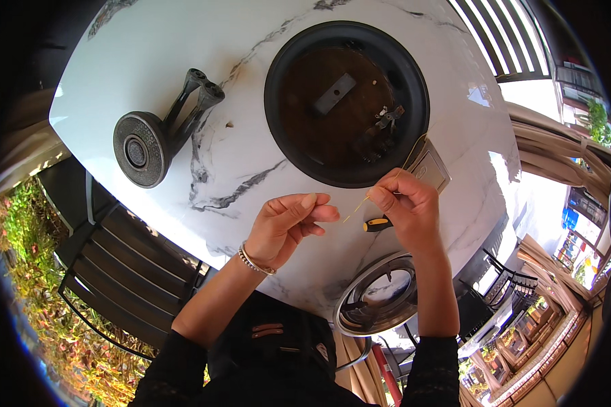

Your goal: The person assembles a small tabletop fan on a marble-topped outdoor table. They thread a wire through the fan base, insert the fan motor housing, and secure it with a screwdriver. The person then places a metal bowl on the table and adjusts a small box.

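Note:
My right hand [409, 203] pinches a thin yellow wire [357, 209] between thumb and fingertips, and its free end points down and left. More of the wire runs from the hand up past the rim of a round black pan. Just left of the wire's end is my left hand [286, 227], its fingers loosely curled and slightly apart, with nothing visible in them. Below the right hand's fingers lies a tool with a black-and-yellow handle [377, 224], partly hidden. The black pan [278, 139] holds a dark flat bar [334, 94] and a small metal fitting [387, 119].
On the left of the white marbled table [251, 149] lies a cast-iron gas burner [140, 149] with two tubes. A flat metal plate [433, 169] sits beside the pan. At the near right edge is a shiny round metal ring [346, 320]. A slatted chair [125, 271] stands at left.

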The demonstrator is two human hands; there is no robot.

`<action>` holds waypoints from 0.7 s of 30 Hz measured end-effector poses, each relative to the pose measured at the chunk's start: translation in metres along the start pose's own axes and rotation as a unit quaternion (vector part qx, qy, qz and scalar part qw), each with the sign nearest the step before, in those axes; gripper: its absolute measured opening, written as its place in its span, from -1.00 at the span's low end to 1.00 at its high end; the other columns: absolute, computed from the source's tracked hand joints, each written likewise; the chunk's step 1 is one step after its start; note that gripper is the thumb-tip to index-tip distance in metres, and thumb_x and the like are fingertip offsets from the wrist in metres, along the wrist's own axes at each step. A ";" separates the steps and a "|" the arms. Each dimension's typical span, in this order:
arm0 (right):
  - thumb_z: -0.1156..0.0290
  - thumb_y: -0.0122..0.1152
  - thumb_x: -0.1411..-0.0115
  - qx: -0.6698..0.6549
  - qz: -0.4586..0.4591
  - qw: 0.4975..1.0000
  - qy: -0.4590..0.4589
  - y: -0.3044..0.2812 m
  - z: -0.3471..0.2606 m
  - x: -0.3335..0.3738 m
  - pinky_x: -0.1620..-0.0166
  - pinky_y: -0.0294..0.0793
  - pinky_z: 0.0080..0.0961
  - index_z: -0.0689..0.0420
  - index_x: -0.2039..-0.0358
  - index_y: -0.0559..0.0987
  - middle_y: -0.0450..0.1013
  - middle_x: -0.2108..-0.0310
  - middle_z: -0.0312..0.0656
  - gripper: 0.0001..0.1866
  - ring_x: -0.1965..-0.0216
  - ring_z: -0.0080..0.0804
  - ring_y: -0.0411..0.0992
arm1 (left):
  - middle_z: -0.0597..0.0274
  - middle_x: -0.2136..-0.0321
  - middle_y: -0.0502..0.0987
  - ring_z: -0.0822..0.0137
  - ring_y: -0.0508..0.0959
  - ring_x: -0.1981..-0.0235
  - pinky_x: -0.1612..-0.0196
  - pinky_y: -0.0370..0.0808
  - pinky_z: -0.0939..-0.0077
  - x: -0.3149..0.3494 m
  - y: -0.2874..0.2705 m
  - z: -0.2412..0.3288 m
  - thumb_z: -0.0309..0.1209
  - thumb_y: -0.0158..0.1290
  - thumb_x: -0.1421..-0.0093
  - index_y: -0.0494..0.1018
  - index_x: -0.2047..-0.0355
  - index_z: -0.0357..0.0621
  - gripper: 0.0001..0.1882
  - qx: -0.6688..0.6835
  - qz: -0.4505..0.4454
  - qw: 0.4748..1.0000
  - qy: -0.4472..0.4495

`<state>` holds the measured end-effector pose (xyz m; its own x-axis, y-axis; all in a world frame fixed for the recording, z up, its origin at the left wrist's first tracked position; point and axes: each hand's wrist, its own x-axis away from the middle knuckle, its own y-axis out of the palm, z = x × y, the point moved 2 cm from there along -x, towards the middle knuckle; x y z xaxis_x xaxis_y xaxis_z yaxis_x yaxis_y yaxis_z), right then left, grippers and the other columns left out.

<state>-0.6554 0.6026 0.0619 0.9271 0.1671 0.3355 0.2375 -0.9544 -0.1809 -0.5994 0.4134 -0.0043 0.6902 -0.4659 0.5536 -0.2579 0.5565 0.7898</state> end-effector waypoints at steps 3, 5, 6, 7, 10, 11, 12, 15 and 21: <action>0.49 0.19 -0.10 0.007 -0.009 1.000 -0.001 0.001 0.003 -0.003 0.52 0.18 -0.78 0.24 0.55 0.49 0.32 0.57 -0.38 -0.86 0.58 -0.75 0.19 | 0.09 0.36 0.57 0.38 0.58 0.37 0.43 0.50 0.57 0.002 -0.024 0.017 -0.38 -0.08 -0.24 0.49 0.22 -0.22 -0.78 -0.060 -0.064 0.992 0.095; 0.51 0.18 -0.09 0.027 -0.022 0.999 0.009 -0.003 0.004 -0.003 0.50 0.18 -0.76 0.25 0.55 0.49 0.33 0.55 -0.36 -0.88 0.57 -0.73 0.20 | 0.08 0.38 0.58 0.35 0.59 0.37 0.45 0.52 0.55 0.012 -0.045 0.032 -0.41 -0.05 -0.22 0.48 0.18 -0.20 -0.78 -0.317 0.075 0.943 0.060; 0.55 0.17 -0.08 0.047 -0.034 0.998 0.017 -0.005 0.005 -0.003 0.48 0.19 -0.76 0.26 0.54 0.48 0.34 0.54 -0.35 -0.90 0.55 -0.72 0.20 | 0.06 0.36 0.56 0.32 0.58 0.33 0.42 0.52 0.52 0.013 -0.049 0.034 -0.42 -0.04 -0.21 0.45 0.13 -0.19 -0.76 -0.426 0.126 0.894 0.055; 0.58 0.15 -0.08 0.062 -0.046 0.997 0.030 -0.007 0.006 -0.003 0.47 0.19 -0.75 0.27 0.54 0.48 0.35 0.53 -0.34 -0.92 0.53 -0.70 0.21 | 0.04 0.33 0.55 0.30 0.57 0.29 0.39 0.52 0.49 0.015 -0.049 0.038 -0.43 -0.03 -0.20 0.42 0.08 -0.18 -0.73 -0.504 0.118 0.850 0.099; 0.57 0.15 -0.07 0.163 -0.125 0.978 0.039 0.001 0.013 0.001 0.49 0.21 -0.71 0.26 0.52 0.47 0.35 0.57 -0.30 -0.93 0.57 -0.64 0.23 | -0.10 -0.04 0.31 0.12 0.29 -0.13 0.01 0.41 0.27 0.020 -0.032 0.036 -0.44 0.00 -0.17 0.07 -0.20 -0.14 -0.40 -0.740 0.059 0.637 0.206; 0.56 0.14 -0.08 0.175 -0.149 0.973 0.029 0.006 0.015 0.004 0.50 0.22 -0.69 0.26 0.52 0.46 0.35 0.58 -0.28 -0.92 0.58 -0.61 0.24 | -0.12 -0.09 0.24 0.11 0.25 -0.15 0.02 0.41 0.29 0.023 -0.026 0.033 -0.44 0.00 -0.17 0.00 -0.22 -0.17 -0.37 -0.684 0.030 0.701 0.199; 0.55 0.14 -0.08 0.188 -0.173 0.967 0.022 0.015 0.019 0.007 0.50 0.23 -0.67 0.26 0.51 0.46 0.35 0.59 -0.27 -0.92 0.59 -0.58 0.26 | -0.13 -0.14 0.16 0.10 0.21 -0.17 0.03 0.41 0.31 0.023 -0.020 0.028 -0.44 0.00 -0.18 -0.07 -0.23 -0.19 -0.33 -0.616 0.003 0.766 0.183; 0.55 0.13 -0.09 0.210 -0.209 0.955 -0.018 0.039 0.029 0.016 0.51 0.26 -0.64 0.27 0.50 0.43 0.35 0.62 -0.23 -0.91 0.60 -0.52 0.29 | -0.04 0.06 0.39 0.21 0.41 0.00 0.09 0.45 0.44 0.009 0.000 0.015 -0.36 -0.08 -0.24 0.17 -0.09 -0.29 -0.55 -0.373 -0.018 0.913 0.162; 0.51 0.09 -0.11 0.082 -0.162 0.980 0.086 0.039 0.035 0.025 0.52 0.28 -0.56 0.22 0.49 0.41 0.34 0.68 -0.18 -0.91 0.64 -0.41 0.30 | 0.31 0.56 0.49 0.45 0.54 0.46 0.28 0.50 0.57 -0.028 0.011 0.034 -0.30 -0.17 -0.29 0.41 0.37 -0.19 -0.76 -0.149 0.008 0.982 0.119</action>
<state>-0.6130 0.5784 0.0304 0.7360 0.3969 0.5485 0.5676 -0.8033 -0.1804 -0.6440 0.4089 -0.0021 0.8358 -0.3013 0.4589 -0.0851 0.7547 0.6505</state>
